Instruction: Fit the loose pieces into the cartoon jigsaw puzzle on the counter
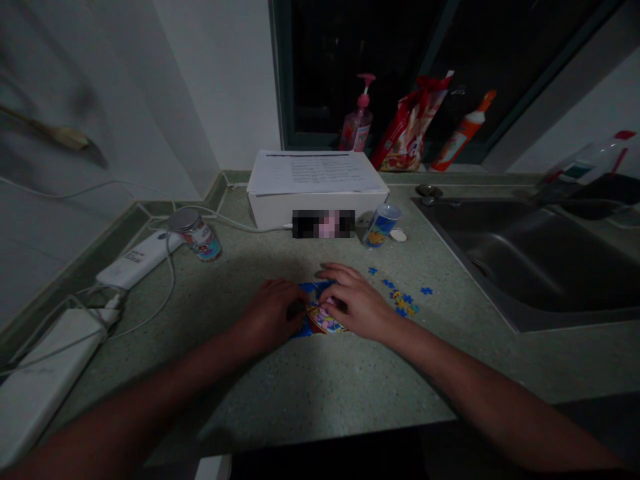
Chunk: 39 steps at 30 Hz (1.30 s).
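Observation:
A partly joined jigsaw puzzle point(327, 324) with blue edges and a colourful cartoon picture lies flat on the counter between my hands. My left hand point(274, 312) is closed at its left side, thumb and fingers bent onto the pieces. From the right, my right hand point(359, 301) pinches at the puzzle's middle with thumb and forefinger; its other fingers stretch out above. Whether a single piece sits between those fingertips is hidden. Right of this hand lie several loose puzzle pieces point(404, 301), blue and yellow.
Behind the puzzle stand a white box point(320, 203) with a printed sheet point(320, 172), a blue can point(382, 225) and its round lid point(399, 235). A metal-lidded jar point(197, 235), power banks point(137, 259) and cables are at left. The sink point(545, 260) is at right; bottles point(357, 123) line the window.

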Available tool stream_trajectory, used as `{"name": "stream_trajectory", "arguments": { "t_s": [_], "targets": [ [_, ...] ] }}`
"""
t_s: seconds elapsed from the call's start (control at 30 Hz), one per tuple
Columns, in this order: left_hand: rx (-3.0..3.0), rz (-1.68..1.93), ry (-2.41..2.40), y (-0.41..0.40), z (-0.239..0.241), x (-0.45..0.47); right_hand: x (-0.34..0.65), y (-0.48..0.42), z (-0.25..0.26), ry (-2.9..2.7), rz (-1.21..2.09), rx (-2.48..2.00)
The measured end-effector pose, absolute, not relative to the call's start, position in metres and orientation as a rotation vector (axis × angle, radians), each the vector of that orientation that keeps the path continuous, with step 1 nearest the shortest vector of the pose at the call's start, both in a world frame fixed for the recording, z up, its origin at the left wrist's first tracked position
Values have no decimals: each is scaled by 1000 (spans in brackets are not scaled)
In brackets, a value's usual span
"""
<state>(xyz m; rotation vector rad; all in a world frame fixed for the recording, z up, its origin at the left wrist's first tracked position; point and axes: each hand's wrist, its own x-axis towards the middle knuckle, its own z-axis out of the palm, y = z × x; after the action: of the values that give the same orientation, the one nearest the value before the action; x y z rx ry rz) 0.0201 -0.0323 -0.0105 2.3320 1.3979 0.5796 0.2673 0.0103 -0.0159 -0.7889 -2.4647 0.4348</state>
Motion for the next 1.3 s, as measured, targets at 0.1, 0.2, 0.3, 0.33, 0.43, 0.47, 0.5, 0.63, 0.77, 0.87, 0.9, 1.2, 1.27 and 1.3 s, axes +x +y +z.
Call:
{"name": "stream_trajectory", "arguments": {
  "t_s": [0.1,0.2,0.3,0.33,0.43,0.47,0.5,0.63,0.77,0.87,0.9,1.2,1.27,1.3],
  "targets": [
    [2332,568,1387,-33,-9,20,267,10,-18,-2480,437,-782],
    [2338,549,1382,-33,-9,19,266,10,-19,-2496,434,-775],
    [2360,538,1377,-33,-9,19,265,9,-17,-2508,442,-762],
    [2368,532,1377,-32,-9,20,265,9,-16,-2511,445,-759],
    [2377,514,1388,-32,-9,20,265,9,-14,-2519,446,-749],
    [2377,512,1389,-32,-9,20,264,9,-13,-2520,447,-744],
    [2375,515,1391,-32,-9,20,264,9,-13,-2522,449,-739],
    [2357,545,1384,-33,-8,21,264,9,-14,-2527,450,-732],
    [2317,576,1383,-33,-6,21,264,8,-14,-2524,433,-726],
    [2291,604,1381,-33,-6,21,264,8,-13,-2521,424,-701],
    [2283,617,1379,-33,-6,21,264,8,-13,-2525,419,-688],
    [2250,705,1423,-31,-7,19,263,5,-9,-2589,377,-612],
    [2254,719,1447,-30,-8,18,263,5,-10,-2588,378,-606],
    [2256,724,1462,-30,-8,17,262,5,-10,-2589,378,-604]
  ]
}}
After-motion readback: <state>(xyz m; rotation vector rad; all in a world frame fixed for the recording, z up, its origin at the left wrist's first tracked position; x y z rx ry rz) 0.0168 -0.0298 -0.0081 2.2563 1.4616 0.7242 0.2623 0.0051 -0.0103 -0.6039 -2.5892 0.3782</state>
